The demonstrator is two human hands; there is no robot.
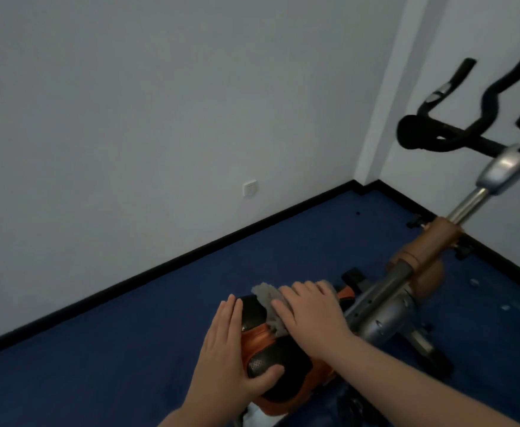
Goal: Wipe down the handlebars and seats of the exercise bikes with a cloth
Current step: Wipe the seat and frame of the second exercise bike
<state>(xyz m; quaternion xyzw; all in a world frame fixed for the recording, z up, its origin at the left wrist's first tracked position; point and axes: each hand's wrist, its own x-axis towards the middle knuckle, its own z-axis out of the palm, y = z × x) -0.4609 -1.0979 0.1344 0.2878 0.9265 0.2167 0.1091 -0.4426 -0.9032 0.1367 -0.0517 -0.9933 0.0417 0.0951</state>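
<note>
Right now the biggest thing in view is the exercise bike, standing on the blue floor in the corner of a pale-walled room. Its black handlebars rise at the upper right, well apart from both hands, above a silver post and a brown frame section.

Lower down, near the bottom middle, sits the seat, black with orange panels. It looks firm and padded, fixed to its post, so it should take pressure without shifting much; its smooth cover will likely let a cloth slide easily.

The left hand steadies the seat from the left side, fingers straight along its edge and the thumb hooked over the rear black pad. The right hand lies flat on top, fingers extended and together, pressing down rather than gripping.

Under that palm is the grey cloth, bunched on the front part of the seat, its fluffy edge poking out past the fingertips. It seems soft, light and limp, so it is best held by flat palm pressure or a loose gather at its middle; a pinch at one corner would probably leave it trailing.

A small white wall socket sits low on the wall.
</note>
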